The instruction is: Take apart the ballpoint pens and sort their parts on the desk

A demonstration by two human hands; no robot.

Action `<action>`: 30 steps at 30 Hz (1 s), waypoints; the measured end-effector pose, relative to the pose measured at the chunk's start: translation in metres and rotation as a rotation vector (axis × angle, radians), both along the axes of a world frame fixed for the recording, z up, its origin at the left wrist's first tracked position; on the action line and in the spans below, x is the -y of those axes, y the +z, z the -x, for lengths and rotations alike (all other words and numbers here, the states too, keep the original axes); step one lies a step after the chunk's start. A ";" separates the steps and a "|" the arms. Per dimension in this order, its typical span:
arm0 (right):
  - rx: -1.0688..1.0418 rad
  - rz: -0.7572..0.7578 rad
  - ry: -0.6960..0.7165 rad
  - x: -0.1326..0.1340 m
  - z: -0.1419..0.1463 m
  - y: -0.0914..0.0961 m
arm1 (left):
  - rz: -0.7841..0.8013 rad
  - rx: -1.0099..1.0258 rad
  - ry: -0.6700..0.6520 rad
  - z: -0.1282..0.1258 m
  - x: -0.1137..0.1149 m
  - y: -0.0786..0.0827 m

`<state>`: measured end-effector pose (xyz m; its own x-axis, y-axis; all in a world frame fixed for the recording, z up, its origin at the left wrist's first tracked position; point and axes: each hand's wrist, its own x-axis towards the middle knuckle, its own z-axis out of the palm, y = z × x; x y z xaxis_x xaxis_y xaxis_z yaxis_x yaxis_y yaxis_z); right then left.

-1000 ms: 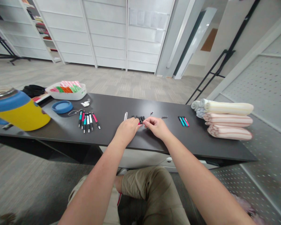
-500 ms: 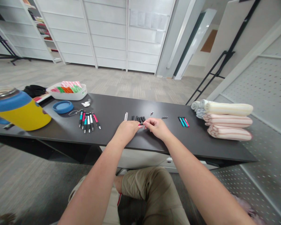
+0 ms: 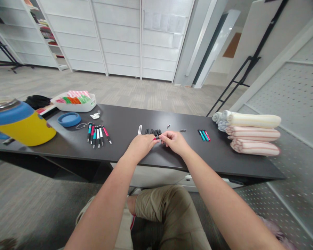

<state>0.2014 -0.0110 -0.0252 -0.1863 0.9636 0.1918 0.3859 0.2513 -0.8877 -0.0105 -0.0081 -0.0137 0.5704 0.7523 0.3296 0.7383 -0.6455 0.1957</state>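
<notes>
Near the front of the dark desk point(image 3: 172, 149), my left hand point(image 3: 141, 145) is closed on a red pen barrel point(image 3: 155, 138), most of it hidden by the fingers. My right hand point(image 3: 173, 140) pinches at the barrel's right end, fingertips almost touching the left ones; the small part between them is too small to make out. Just beyond the hands lie several short black pen grips point(image 3: 156, 132) in a row. To their left are thin silvery refills point(image 3: 139, 129). Small metal pieces point(image 3: 168, 126) and a group of tiny springs point(image 3: 183, 131) lie beyond my right hand.
Several assembled pens point(image 3: 97, 136) lie on the left, by a blue lid point(image 3: 69, 119), a crumpled white scrap point(image 3: 95, 116) and a white basket point(image 3: 93, 103) of packets. A yellow-blue jug point(image 3: 28, 125) stands far left. Teal and red barrels point(image 3: 203, 135) and rolled towels point(image 3: 254, 134) are right.
Both hands stay in nearly the same place, still closed around the red barrel. The view has shifted very slightly; nothing else on the desk has visibly moved.
</notes>
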 end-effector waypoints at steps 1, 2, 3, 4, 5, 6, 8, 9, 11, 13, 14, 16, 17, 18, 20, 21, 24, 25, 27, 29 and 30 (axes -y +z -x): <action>-0.035 0.007 -0.015 0.000 0.000 0.000 | -0.018 0.035 0.009 0.000 0.000 0.000; -0.070 0.013 -0.034 -0.001 0.000 0.001 | -0.041 0.062 0.020 0.000 0.001 -0.001; -0.104 0.019 -0.057 -0.002 0.000 0.001 | -0.067 0.077 0.031 0.000 0.001 -0.001; -0.130 0.023 -0.080 -0.002 0.000 0.001 | -0.092 0.082 0.041 -0.001 0.002 -0.002; -0.149 0.025 -0.097 -0.003 -0.001 0.001 | -0.115 0.076 0.046 -0.001 0.002 -0.002; -0.161 0.027 -0.106 -0.003 -0.001 0.000 | -0.134 0.066 0.045 -0.001 0.002 -0.002; -0.174 0.029 -0.109 -0.003 -0.001 -0.001 | -0.160 0.057 0.036 -0.001 0.003 -0.001; -0.183 0.031 -0.102 -0.003 -0.001 -0.001 | -0.168 0.060 0.032 -0.001 0.004 -0.001; -0.206 0.038 -0.075 -0.003 -0.001 -0.002 | -0.179 0.064 0.027 -0.001 0.005 0.000; -0.214 0.041 -0.035 -0.002 -0.001 -0.003 | -0.188 0.060 0.023 0.000 0.006 0.001; -0.205 0.043 -0.016 -0.002 -0.001 -0.004 | -0.191 0.054 0.017 0.000 0.006 0.001; -0.174 0.049 0.006 -0.002 -0.001 -0.004 | -0.198 0.051 0.004 0.000 0.007 0.001; -0.158 0.054 0.012 -0.002 -0.001 -0.003 | -0.202 0.055 -0.006 0.000 0.006 0.001; -0.144 0.059 0.018 -0.002 -0.002 -0.003 | -0.206 0.063 -0.015 0.001 0.006 0.000; -0.122 0.060 0.033 -0.002 -0.002 -0.002 | -0.215 0.077 -0.031 0.001 0.006 0.000; -0.111 0.056 0.039 -0.002 -0.002 -0.001 | -0.217 0.081 -0.036 0.001 0.006 -0.001; -0.080 0.030 0.036 -0.001 -0.003 0.001 | -0.204 0.077 -0.038 0.001 0.005 -0.001; -0.070 0.020 0.035 -0.001 -0.003 0.002 | -0.195 0.071 -0.039 0.001 0.005 -0.001; -0.051 0.001 0.035 -0.001 -0.004 0.003 | -0.178 0.056 -0.050 0.000 0.003 -0.002; -0.034 -0.007 0.038 0.000 -0.004 0.005 | -0.154 0.042 -0.063 -0.001 0.002 -0.002; -0.027 -0.006 0.041 0.001 -0.004 0.005 | -0.136 0.036 -0.067 -0.002 0.001 -0.003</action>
